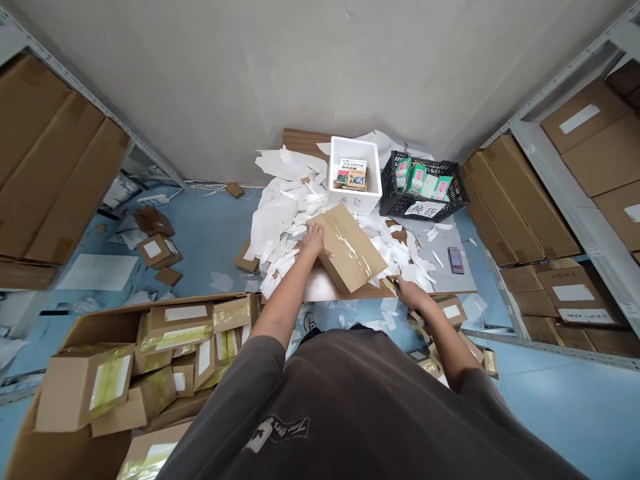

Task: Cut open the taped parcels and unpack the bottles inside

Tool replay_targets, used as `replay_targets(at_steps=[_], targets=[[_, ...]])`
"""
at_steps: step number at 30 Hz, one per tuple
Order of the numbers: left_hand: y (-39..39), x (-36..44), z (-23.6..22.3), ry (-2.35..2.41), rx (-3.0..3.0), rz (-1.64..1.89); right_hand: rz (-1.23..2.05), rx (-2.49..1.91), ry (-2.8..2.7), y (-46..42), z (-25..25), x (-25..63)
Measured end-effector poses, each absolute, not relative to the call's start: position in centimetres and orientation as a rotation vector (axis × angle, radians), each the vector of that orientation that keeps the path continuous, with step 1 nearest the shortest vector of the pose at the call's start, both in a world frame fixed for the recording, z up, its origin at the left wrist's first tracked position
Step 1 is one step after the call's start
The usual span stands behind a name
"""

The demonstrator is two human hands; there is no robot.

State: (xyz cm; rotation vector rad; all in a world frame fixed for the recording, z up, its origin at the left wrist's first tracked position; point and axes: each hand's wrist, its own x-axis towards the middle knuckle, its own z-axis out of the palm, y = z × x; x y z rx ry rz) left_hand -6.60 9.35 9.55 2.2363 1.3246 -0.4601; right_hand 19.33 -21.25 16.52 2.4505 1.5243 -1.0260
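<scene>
A taped cardboard box [345, 250] lies at an angle on the littered table, with clear tape running along its top. My left hand [315, 240] rests on its left end, fingers spread over the cardboard. Close to the box's lower right corner, my right hand [410, 293] is closed round a slim yellow and dark box cutter [393, 283]. The cutter's tip is too small to make out, and I cannot tell whether it touches the box.
Torn white paper [275, 200] covers much of the table. Behind the box stand a white foam box [355, 199] with books and a black crate [424, 208] with green packets. A phone [455, 260] lies right. A large carton [70, 460] of parcels stands left; shelves flank both sides.
</scene>
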Motion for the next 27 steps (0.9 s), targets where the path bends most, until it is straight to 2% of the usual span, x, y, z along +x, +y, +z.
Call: replay_targets(at_steps=[4, 10, 19, 22, 25, 27], targets=[[8.9, -7.0, 9.4, 1.348, 2.261, -0.412, -0.773, 2.847, 1.421, -19.4, 14.1, 19.8], [5.5, -6.4, 10.7, 1.506, 2.232, -0.431, -0.936, 3.145, 1.196, -14.3, 9.0, 20.2], [-3.0, -4.7, 12.2, 1.932, 1.983, -0.727, -1.091, 2.955, 1.354, -9.0, 8.5, 24.1], [-5.7, -2.8, 12.5, 1.727, 2.098, -0.763, -1.144, 2.848, 1.446, -7.5, 8.7, 24.7], [-7.4, 0.8, 12.4, 1.177, 2.401, -0.571, -1.143, 2.801, 1.522, -6.9, 8.6, 25.1], [-7.9, 3.4, 12.2, 1.024, 2.5, -0.469, -1.136, 2.778, 1.563, -6.9, 8.5, 25.1]])
